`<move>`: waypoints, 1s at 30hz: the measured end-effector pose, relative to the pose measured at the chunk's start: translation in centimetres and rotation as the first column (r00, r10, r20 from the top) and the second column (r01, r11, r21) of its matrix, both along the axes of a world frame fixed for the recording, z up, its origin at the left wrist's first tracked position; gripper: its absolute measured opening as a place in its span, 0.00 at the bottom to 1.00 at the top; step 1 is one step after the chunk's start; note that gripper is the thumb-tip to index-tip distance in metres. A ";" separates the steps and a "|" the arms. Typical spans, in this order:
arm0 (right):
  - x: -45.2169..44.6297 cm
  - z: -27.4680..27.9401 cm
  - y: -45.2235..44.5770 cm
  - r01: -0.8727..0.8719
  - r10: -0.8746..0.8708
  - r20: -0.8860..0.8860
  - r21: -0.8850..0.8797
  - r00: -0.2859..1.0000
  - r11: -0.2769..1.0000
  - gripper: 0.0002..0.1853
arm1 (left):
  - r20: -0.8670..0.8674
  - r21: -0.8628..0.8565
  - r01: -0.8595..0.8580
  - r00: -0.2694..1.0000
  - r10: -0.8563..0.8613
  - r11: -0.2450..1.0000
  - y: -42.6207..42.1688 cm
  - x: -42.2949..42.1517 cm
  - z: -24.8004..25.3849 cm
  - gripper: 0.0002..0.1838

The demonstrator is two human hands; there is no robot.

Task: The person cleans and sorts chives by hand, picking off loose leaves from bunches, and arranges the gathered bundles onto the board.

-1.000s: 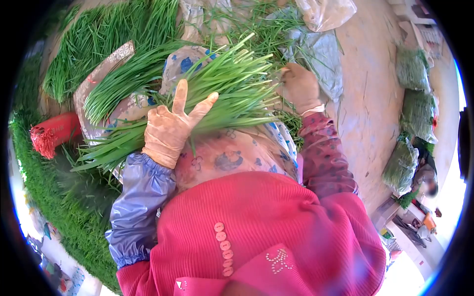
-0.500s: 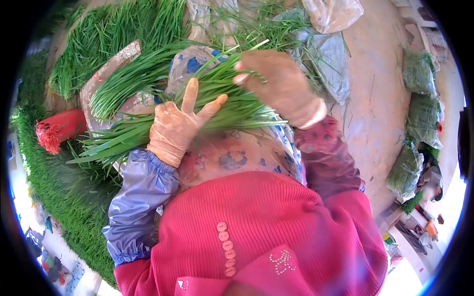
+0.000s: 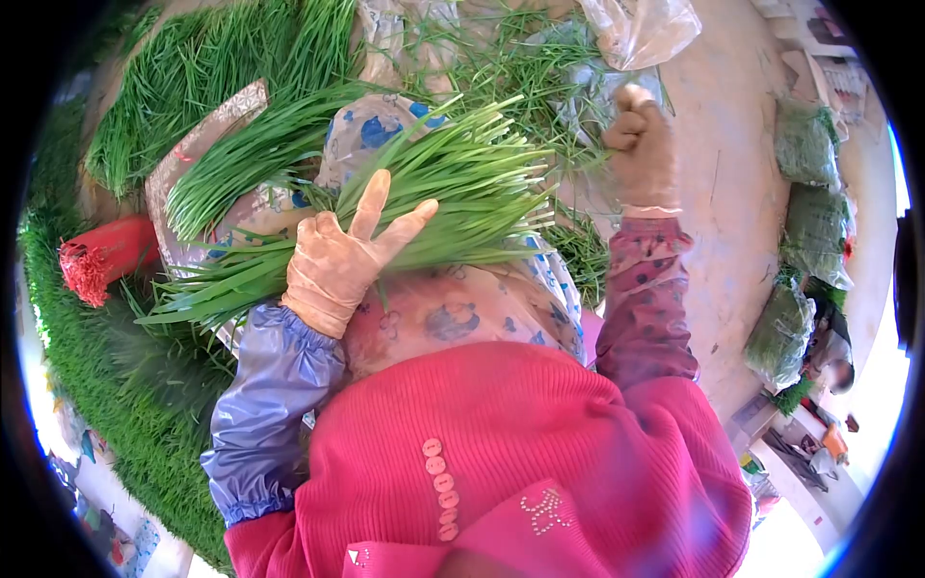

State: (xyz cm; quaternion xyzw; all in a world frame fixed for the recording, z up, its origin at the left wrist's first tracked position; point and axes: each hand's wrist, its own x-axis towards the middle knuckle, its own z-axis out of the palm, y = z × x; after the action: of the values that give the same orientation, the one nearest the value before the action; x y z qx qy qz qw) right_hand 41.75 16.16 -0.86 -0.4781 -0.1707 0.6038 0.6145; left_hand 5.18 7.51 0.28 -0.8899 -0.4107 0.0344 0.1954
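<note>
A loose bunch of long green leafy stalks (image 3: 462, 183) lies across my lap, its pale cut ends pointing right. My left hand (image 3: 352, 246), in a tan glove, grips this bunch from above, with the thumb and index finger stretched out and the other fingers curled. Off to the right of the stalk ends, my right hand (image 3: 644, 149) is raised over the floor with its fingers curled in; whether something small is in them cannot be seen. A second, smaller bunch (image 3: 246, 159) rests on a patterned board (image 3: 162, 207) to the left.
Large heaps of green stalks (image 3: 222, 87) lie at the upper left and along the left side. A red bundle of ties (image 3: 111, 252) is at the left. Scattered stalks and a clear plastic bag (image 3: 646, 34) lie ahead. Bagged greens (image 3: 814, 231) line the right, near a partly visible person.
My right hand moved from the stalk ends in over the bunch, then back out to the right and away from it. My left hand stays on the bunch.
</note>
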 end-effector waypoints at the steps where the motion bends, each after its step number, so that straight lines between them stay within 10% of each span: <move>1: 1.0 0.0 0.0 0.092 -0.096 0.153 0.033 0.984 0.995 0.07 | -0.005 -0.004 0.001 1.000 -0.002 1.000 -0.1 0.0 0.0 0.51; 2: 0.1 0.9 -0.2 0.091 -0.095 0.153 0.030 0.984 0.995 0.07 | -0.005 -0.006 0.001 1.000 -0.001 1.000 -0.1 0.0 0.0 0.51; 3: -1.1 2.1 -0.6 -0.038 0.030 0.586 0.002 0.810 0.999 0.08 | -0.007 -0.012 0.001 1.000 -0.001 1.000 -0.1 0.0 0.0 0.50; 4: -2.8 3.6 -0.9 -0.139 0.138 0.884 -0.083 0.446 0.987 0.11 | -0.010 -0.017 0.002 1.000 -0.002 1.000 0.0 0.1 -0.1 0.50; 5: -4.8 5.2 -1.0 -0.331 0.370 0.900 -0.286 0.228 0.899 0.17 | -0.010 -0.021 0.010 1.000 -0.010 1.000 0.0 0.1 0.0 0.50; 7: -6.8 1.9 -1.6 -0.591 0.285 0.958 -0.222 0.014 0.776 0.24 | -0.030 -0.030 0.018 0.999 -0.019 0.999 0.3 0.3 0.1 0.48; 10: -10.0 -2.6 -0.8 -0.578 0.183 0.913 -0.376 -0.365 0.724 0.29 | -0.024 -0.022 0.050 0.998 -0.050 0.999 0.4 0.7 0.3 0.47; 12: -12.9 -0.7 -0.4 -0.429 0.609 0.751 -0.652 -0.254 0.625 0.31 | -0.042 -0.019 0.055 0.998 -0.056 0.998 0.3 0.7 0.4 0.47; 18: -11.6 -2.4 -2.0 -0.422 0.370 0.900 -0.436 -0.232 0.795 0.13 | -0.024 -0.017 0.053 0.998 -0.053 0.998 0.1 0.7 0.6 0.47; 22: -3.2 -7.4 -2.7 -0.532 -0.088 0.804 -0.302 -0.588 0.791 0.09 | -0.032 0.005 0.040 0.999 -0.040 0.999 -0.2 0.4 0.7 0.48; 27: 3.8 -7.9 -3.5 -0.116 0.466 0.638 -0.656 -0.613 0.746 0.09 | -0.033 -0.010 0.040 0.999 -0.040 0.999 -0.5 -0.5 0.9 0.48; 30: 3.3 -4.6 -2.3 -0.081 0.627 0.712 -0.678 -0.316 0.730 0.14 | -0.031 -0.003 0.048 0.998 -0.048 0.999 -0.5 -0.6 0.7 0.47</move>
State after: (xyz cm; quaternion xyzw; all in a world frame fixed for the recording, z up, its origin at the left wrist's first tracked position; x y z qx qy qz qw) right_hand 45.06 13.88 -5.44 -0.7742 -0.5950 0.2057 -0.0656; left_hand 4.54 7.04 0.98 -0.8991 -0.3862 0.0438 0.2013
